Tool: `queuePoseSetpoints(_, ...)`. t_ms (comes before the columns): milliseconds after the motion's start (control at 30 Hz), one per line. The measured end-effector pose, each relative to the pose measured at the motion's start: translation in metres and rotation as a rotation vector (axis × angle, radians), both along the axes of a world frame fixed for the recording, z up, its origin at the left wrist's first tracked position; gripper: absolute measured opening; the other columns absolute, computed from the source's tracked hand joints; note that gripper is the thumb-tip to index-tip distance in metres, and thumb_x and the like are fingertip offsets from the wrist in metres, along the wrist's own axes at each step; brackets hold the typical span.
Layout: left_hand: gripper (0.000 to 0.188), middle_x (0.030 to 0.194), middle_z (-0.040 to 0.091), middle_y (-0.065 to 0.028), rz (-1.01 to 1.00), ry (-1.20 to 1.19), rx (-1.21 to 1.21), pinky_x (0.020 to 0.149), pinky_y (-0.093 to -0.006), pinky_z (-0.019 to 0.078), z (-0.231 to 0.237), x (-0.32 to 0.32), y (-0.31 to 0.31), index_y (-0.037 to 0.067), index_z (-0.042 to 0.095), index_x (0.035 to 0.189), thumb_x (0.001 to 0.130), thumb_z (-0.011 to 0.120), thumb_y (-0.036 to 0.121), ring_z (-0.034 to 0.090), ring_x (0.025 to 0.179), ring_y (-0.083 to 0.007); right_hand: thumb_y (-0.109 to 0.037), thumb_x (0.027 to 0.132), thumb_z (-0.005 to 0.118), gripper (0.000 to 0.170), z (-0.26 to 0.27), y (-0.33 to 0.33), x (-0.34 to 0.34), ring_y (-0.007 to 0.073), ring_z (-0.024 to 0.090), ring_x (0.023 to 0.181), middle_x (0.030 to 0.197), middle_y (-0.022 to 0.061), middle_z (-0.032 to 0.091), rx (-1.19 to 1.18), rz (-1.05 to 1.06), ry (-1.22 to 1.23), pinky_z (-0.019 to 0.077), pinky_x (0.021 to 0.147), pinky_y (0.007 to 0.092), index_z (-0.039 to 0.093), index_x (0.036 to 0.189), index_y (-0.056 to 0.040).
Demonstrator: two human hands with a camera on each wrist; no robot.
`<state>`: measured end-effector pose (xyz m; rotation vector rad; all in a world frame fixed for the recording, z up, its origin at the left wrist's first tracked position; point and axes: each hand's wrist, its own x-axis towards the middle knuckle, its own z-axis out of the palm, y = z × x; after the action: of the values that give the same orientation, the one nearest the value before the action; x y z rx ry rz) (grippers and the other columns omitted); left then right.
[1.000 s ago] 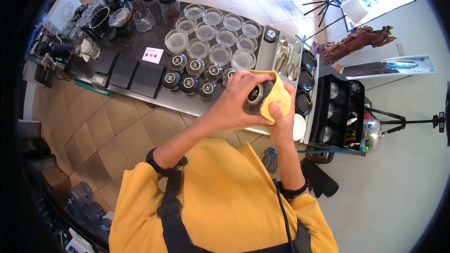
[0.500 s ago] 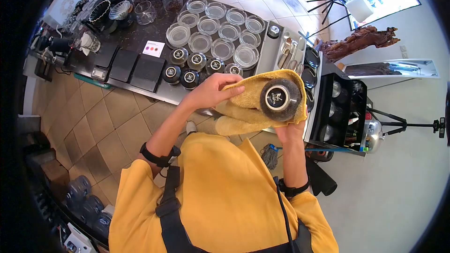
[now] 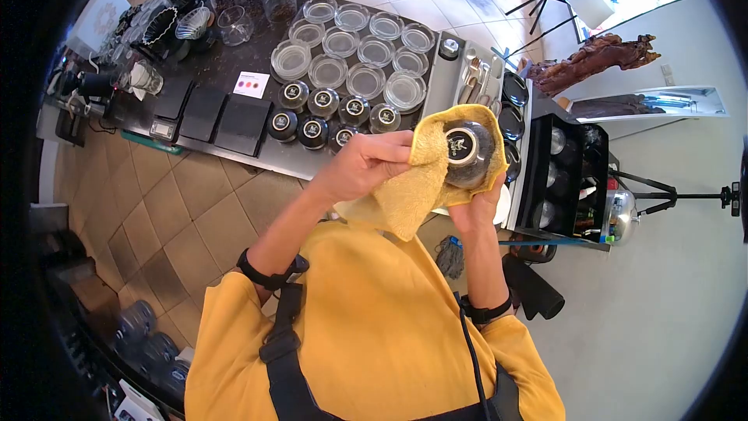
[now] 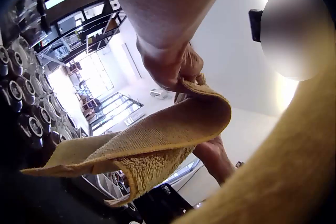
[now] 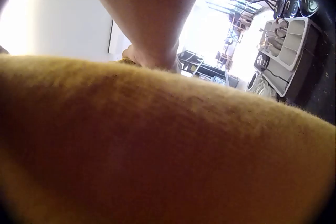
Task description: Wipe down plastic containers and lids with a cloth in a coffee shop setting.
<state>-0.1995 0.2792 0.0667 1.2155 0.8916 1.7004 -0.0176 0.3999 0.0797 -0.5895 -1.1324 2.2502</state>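
In the head view a dark, rounded cup (image 3: 471, 154) is held with its base, a pale ring and a logo, facing up and left. A yellow towelling cloth (image 3: 409, 199) wraps its sides. My right hand (image 3: 481, 206) supports the cup from below through the cloth; most of its fingers are hidden. My left hand (image 3: 362, 168) pinches the cloth at the cup's left, thumb and fingers on a fold of it. The left wrist view shows the cloth (image 4: 157, 129) hanging in a loop from the left hand (image 4: 173, 69). In the right wrist view yellow fabric covers most of the picture.
Several similar dark cups (image 3: 313, 132) stand base up on the counter (image 3: 265, 162), before rows of clear glass dishes (image 3: 340, 41). Rightward are a cutlery tray (image 3: 485, 82), round black items (image 3: 510, 126) and a black compartment box (image 3: 565, 175). Black scales (image 3: 243, 126) lie left.
Both hands were close around the cup; the left has since drawn the cloth leftward and now folds it up against the cup. The cup's base has turned up, then tilted left.
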Motion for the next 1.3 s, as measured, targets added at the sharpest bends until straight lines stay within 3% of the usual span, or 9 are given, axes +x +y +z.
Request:
queuePoseSetpoints(133, 0.027, 0.137, 0.045, -0.0095, 0.126, 0.218, 0.131, 0.100, -0.0350, 0.0381, 0.008, 0.002, 0.002, 0.001, 0.072, 0.102, 0.077, 0.061, -0.006, 0.044, 0.128, -0.0248, -0.074, 0.087, 0.042, 0.080, 0.005, -0.004, -0.001, 0.0253, 0.047, 0.129, 0.141, 0.0053, 0.050, -0.104, -0.087, -0.052, 0.0378, 0.111, 0.0448, 0.042, 0.142, -0.0158)
queuePoseSetpoints(267, 0.049, 0.148, 0.034, -0.0124, -0.056, -0.004, 0.242, 0.106, -0.0432, 0.0328, 0.007, 0.006, 0.011, 0.009, 0.076, 0.106, 0.065, 0.050, -0.001, 0.034, 0.137, -0.0288, -0.076, 0.082, 0.049, 0.085, -0.018, -0.006, 0.005, 0.0247, 0.049, 0.128, 0.140, 0.0056, 0.050, -0.105, -0.017, 0.077, 0.0394, 0.109, 0.0439, 0.043, 0.141, -0.0148)
queuePoseSetpoints(433, 0.041, 0.152, 0.027, -0.0238, -0.138, -0.048, 0.229, 0.113, -0.0508, 0.0226, 0.022, 0.007, 0.009, 0.011, 0.075, 0.111, 0.079, 0.049, 0.016, 0.028, 0.140, -0.0386, -0.075, 0.080, 0.055, 0.089, -0.006, -0.011, -0.001, 0.0254, 0.048, 0.129, 0.142, 0.0068, 0.048, -0.123, -0.020, 0.006, 0.0401, 0.108, 0.0432, 0.041, 0.142, -0.0125)
queuePoseSetpoints(500, 0.047, 0.155, 0.023, -0.0239, 0.064, 0.550, 0.177, 0.115, -0.0526, 0.0139, 0.033, 0.011, 0.007, 0.013, 0.069, 0.123, 0.092, 0.043, 0.036, 0.022, 0.143, -0.0403, -0.065, 0.087, 0.056, 0.073, 0.002, -0.014, -0.003, 0.0220, 0.053, 0.122, 0.134, 0.0049, 0.053, -0.205, -0.019, 0.024, 0.0453, 0.103, 0.0413, 0.044, 0.138, -0.0141)
queuePoseSetpoints(600, 0.070, 0.157, 0.020, -0.0222, 0.117, 0.640, 0.233, 0.117, -0.0489, 0.0074, 0.037, 0.017, 0.009, 0.009, 0.049, 0.143, 0.097, 0.030, 0.058, 0.015, 0.147, -0.0365, -0.067, 0.085, 0.057, 0.077, 0.000, -0.021, -0.004, 0.0224, 0.051, 0.126, 0.137, 0.0048, 0.051, -0.200, -0.035, 0.006, 0.0445, 0.105, 0.0417, 0.042, 0.140, -0.0154)
queuePoseSetpoints(633, 0.075, 0.159, 0.018, -0.0207, 0.062, 0.275, 0.217, 0.118, -0.0424, 0.0094, 0.029, 0.020, 0.016, 0.003, 0.025, 0.153, 0.099, 0.032, 0.056, 0.015, 0.148, -0.0316, -0.068, 0.085, 0.057, 0.079, 0.000, -0.019, -0.006, 0.0227, 0.050, 0.128, 0.138, 0.0048, 0.050, -0.189, -0.040, 0.004, 0.0440, 0.106, 0.0419, 0.040, 0.142, -0.0160)
queuePoseSetpoints(733, 0.078, 0.159, 0.018, -0.0199, 0.025, -0.110, 0.084, 0.118, -0.0372, 0.0121, 0.035, 0.027, 0.013, 0.000, 0.012, 0.154, 0.100, 0.045, 0.046, 0.017, 0.148, -0.0276, -0.066, 0.083, 0.061, 0.082, 0.001, -0.018, -0.006, 0.0228, 0.048, 0.129, 0.140, 0.0043, 0.048, -0.222, -0.013, 0.030, 0.0431, 0.107, 0.0412, 0.037, 0.144, -0.0158)
queuePoseSetpoints(1067, 0.076, 0.150, 0.036, -0.0195, 0.328, 0.349, 0.009, 0.114, -0.0363, 0.0253, 0.023, 0.038, 0.021, -0.001, 0.033, 0.147, 0.086, 0.064, 0.033, 0.034, 0.140, -0.0282, -0.055, 0.085, 0.065, 0.079, 0.011, -0.018, -0.016, 0.0216, 0.050, 0.124, 0.133, 0.0075, 0.048, 0.185, 0.005, -0.035, 0.0447, 0.104, 0.0377, 0.031, 0.142, -0.0122)
queuePoseSetpoints(1300, 0.049, 0.136, 0.054, -0.0183, 0.357, 0.219, -0.070, 0.108, -0.0346, 0.0358, 0.025, 0.042, 0.027, -0.002, 0.042, 0.142, 0.098, 0.043, 0.020, 0.051, 0.126, -0.0250, -0.038, 0.079, 0.077, 0.071, -0.001, -0.017, -0.014, 0.0172, 0.051, 0.112, 0.118, 0.0082, 0.049, 0.407, -0.067, -0.070, 0.0436, 0.097, 0.0321, 0.036, 0.129, -0.0081)
